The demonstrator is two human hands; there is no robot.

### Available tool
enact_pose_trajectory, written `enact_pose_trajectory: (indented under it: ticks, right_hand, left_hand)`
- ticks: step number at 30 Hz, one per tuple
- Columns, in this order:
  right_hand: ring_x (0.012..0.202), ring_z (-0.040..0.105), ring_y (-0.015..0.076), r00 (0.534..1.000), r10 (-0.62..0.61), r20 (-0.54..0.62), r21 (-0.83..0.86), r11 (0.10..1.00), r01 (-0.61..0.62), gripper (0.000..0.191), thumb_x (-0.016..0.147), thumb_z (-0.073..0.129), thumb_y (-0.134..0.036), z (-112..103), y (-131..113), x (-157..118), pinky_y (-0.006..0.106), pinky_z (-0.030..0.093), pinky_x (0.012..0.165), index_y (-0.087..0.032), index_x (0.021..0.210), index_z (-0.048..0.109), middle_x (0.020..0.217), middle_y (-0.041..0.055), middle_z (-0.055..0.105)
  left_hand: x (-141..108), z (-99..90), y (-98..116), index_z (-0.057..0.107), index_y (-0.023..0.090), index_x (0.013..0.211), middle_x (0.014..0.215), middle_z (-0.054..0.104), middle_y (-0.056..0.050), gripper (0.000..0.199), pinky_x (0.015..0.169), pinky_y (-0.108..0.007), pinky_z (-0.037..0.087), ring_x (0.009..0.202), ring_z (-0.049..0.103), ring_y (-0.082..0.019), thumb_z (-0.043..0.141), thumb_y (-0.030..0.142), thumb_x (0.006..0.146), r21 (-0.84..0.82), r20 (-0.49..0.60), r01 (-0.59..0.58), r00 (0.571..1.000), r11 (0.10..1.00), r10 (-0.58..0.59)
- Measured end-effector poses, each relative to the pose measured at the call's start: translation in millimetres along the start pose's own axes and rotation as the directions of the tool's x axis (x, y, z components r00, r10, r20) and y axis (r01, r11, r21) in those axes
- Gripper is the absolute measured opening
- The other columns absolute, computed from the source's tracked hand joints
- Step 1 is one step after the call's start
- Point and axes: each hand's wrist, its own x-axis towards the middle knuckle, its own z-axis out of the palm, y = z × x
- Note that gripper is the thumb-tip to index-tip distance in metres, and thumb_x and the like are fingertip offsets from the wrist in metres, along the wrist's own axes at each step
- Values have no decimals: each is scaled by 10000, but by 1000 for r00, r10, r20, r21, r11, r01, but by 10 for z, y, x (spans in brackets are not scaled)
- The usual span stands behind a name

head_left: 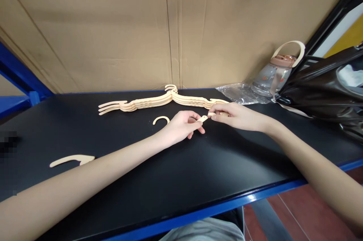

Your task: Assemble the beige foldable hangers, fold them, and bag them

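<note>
Hands well inside blue table edge

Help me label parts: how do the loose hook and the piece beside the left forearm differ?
The hook curls tightly; the other piece bends gently. The hook lies nearer the stacked hangers; the other piece lies farther left. Both are pale and lie on the black tabletop.

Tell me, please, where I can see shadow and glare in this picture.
In the head view, a soft shadow darkens the black table near the right hand; again in the head view, a bright glint sits on the blue edge, and the clear plastic shows shiny highlights.
</note>
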Motion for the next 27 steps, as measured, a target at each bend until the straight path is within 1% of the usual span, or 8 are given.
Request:
enact_pose_trajectory:
  ticks: [2,4,6,8,10,13,22,27]
  right_hand:
    - [687,430,139,1000,-9,-15,-9,1000,9,374,958,364,-465,-11,-6,0,268,324,643,-179,831,569,759,-1,480]
    - [696,428,141,1000,-21,-12,-10,1000,21,374,963,350,-459,1,1,4,271,329,653,-180,815,551,764,0,475]
    - [715,441,146,1000,-12,24,-8,1000,13,359,960,351,-437,29,12,9,277,339,667,-176,807,545,783,8,494]
    - [730,466,151,996,36,76,9,999,-37,338,952,357,-407,64,17,13,282,350,675,-172,804,548,799,17,527]
    - [740,492,155,988,82,128,34,996,-87,330,946,348,-377,93,8,15,286,360,678,-168,819,570,809,24,557]
    - [729,503,156,982,94,165,44,994,-103,361,949,318,-362,116,-18,18,288,367,673,-167,846,604,791,24,559]
    - [717,496,151,990,59,126,74,995,-69,336,946,328,-333,124,-45,15,283,372,682,-167,806,584,763,19,545]
    - [722,478,141,984,-18,179,137,990,-7,363,974,323,-371,105,-32,12,270,367,678,-167,876,606,781,12,533]
  left_hand:
    - [9,-1,-11,526,152,868,764,710,-35,72,427,-209,268,407,381,-44,532,223,867,-2,9,1,1000,1000,-1]
    - [19,-16,-22,479,171,879,806,715,-35,87,433,-215,269,424,370,-49,512,250,897,-3,49,-26,998,1000,27]
    - [25,-44,-32,436,186,889,868,717,-40,116,451,-225,279,444,364,-56,479,285,931,1,124,-76,989,997,75]
    - [26,-79,-38,419,190,889,929,716,-48,132,491,-239,304,466,376,-59,455,302,951,17,201,-120,973,993,114]
    - [25,-108,-42,422,187,885,968,714,-57,132,565,-254,347,508,422,-66,446,292,960,26,243,-145,961,989,134]
    - [25,-132,-48,428,183,882,998,711,-67,130,649,-272,373,549,460,-74,437,279,969,26,259,-154,955,988,142]
    - [30,-122,-65,445,172,938,1050,702,-97,115,605,-271,350,515,419,-68,431,280,975,11,254,-146,957,989,138]
    - [22,-105,-81,445,171,931,1033,697,-97,92,610,-272,352,523,440,-67,430,252,971,-23,264,-175,949,984,175]
